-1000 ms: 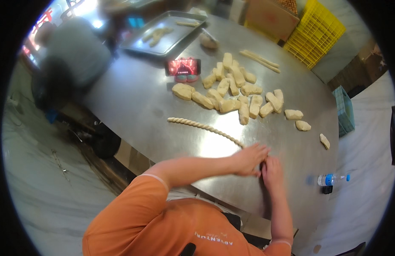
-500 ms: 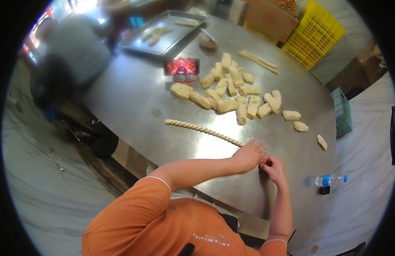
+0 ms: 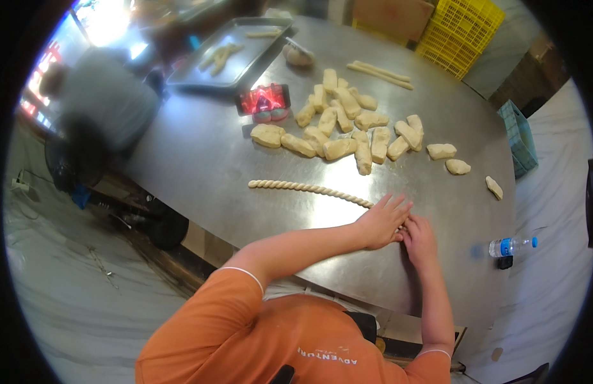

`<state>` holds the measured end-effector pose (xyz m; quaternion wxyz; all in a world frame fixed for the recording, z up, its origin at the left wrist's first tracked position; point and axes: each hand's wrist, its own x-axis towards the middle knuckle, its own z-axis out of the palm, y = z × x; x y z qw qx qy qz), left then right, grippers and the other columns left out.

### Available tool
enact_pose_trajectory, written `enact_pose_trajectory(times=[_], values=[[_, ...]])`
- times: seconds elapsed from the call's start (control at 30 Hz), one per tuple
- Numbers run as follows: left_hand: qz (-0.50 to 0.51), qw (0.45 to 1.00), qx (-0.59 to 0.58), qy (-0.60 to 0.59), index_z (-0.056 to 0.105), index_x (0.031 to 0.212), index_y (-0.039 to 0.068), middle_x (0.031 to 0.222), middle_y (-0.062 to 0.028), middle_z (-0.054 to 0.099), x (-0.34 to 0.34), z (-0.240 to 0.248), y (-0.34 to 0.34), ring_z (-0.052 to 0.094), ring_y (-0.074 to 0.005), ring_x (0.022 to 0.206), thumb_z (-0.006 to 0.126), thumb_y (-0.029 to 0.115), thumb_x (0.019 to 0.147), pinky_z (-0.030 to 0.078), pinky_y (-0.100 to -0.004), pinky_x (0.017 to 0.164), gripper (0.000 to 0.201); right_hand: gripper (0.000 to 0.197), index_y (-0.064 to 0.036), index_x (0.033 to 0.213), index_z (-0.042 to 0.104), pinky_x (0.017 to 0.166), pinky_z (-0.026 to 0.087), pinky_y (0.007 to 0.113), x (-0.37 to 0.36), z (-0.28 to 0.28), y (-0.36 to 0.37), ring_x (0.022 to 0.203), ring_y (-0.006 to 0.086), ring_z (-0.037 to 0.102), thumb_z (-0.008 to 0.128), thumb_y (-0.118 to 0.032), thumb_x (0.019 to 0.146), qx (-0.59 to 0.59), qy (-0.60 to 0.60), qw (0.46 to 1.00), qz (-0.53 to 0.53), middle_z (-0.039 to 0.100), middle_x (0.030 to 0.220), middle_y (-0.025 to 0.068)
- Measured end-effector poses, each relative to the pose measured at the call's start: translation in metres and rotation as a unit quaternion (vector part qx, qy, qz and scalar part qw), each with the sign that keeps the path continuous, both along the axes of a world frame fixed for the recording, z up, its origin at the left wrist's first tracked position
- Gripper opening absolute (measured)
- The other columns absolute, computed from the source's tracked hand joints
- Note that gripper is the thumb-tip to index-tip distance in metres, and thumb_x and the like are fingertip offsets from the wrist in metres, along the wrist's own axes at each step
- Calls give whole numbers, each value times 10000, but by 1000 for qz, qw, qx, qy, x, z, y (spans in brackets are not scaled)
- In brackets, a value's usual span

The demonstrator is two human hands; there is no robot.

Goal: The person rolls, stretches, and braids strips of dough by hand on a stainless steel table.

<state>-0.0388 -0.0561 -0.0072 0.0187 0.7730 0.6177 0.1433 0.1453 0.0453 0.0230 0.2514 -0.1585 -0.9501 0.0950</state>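
Observation:
A twisted dough rope (image 3: 309, 188) runs slantwise across the steel table, from its free left end to under my hands. My left hand (image 3: 381, 224) lies flat over its right part, fingers stretched out and pointing away to the right. Close against it, my right hand (image 3: 420, 239) is closed, its fingertips pinching the rope's right end, which is mostly hidden between the hands. Beyond the rope lies a group of short, thick dough pieces (image 3: 340, 149), some resting on others. A smaller dough scrap (image 3: 494, 188) is off to the right.
Past the dough stand a phone (image 3: 264, 100) with a lit screen and a metal tray (image 3: 181, 77) holding dough strips. Two plain dough strips (image 3: 381, 75) lie farther back. A water bottle (image 3: 512, 246) is at right, yellow crates (image 3: 459, 35) behind. Another person (image 3: 107, 86) is at far left.
Both hands have shifted slightly away and to the right, and my right hand has come closer against the left. The rope's right part has moved with them. The whole view has shifted a little.

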Motion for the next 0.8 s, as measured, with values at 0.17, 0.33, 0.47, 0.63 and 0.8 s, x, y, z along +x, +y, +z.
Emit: enact_pose_trajectory(times=[0.17,0.33,0.47,0.63,0.8], values=[[-8,999,-40,-1,436,1674,55,1789,-182,324,17,14,-33,202,-434,1680,534,671,1054,156,-755,1290,879,100,-59,1023,682,785,584,500,25,-5,-24,1007,376,706,709,-61,927,-24,-127,988,-89,715,1022,147],[32,999,34,-19,450,1649,16,1778,-176,347,-13,14,26,228,-370,1681,564,660,1034,187,-678,1327,898,92,-82,1007,677,768,578,503,-20,-8,28,950,373,701,688,-63,918,4,-75,993,-89,705,967,145],[-61,995,-24,-76,473,1630,3,1769,-176,359,1,-2,-14,277,-379,1663,588,674,1017,226,-611,1347,916,92,-81,1013,687,760,571,510,17,-15,-20,945,365,703,691,-84,921,76,-34,997,-11,710,970,148],[33,999,-15,1,456,1651,50,1774,-163,365,2,11,14,266,-388,1668,536,727,1023,182,-716,1309,926,105,-60,1004,704,795,569,534,-13,0,18,932,375,709,698,-108,911,-17,-172,974,-146,726,966,162],[-29,997,-52,-53,445,1639,11,1772,-173,365,-8,12,-23,258,-381,1670,619,577,1052,221,-554,1359,833,196,-30,1063,735,904,570,518,2,3,-8,1024,380,709,705,-75,874,3,-125,991,-43,743,1062,161]])
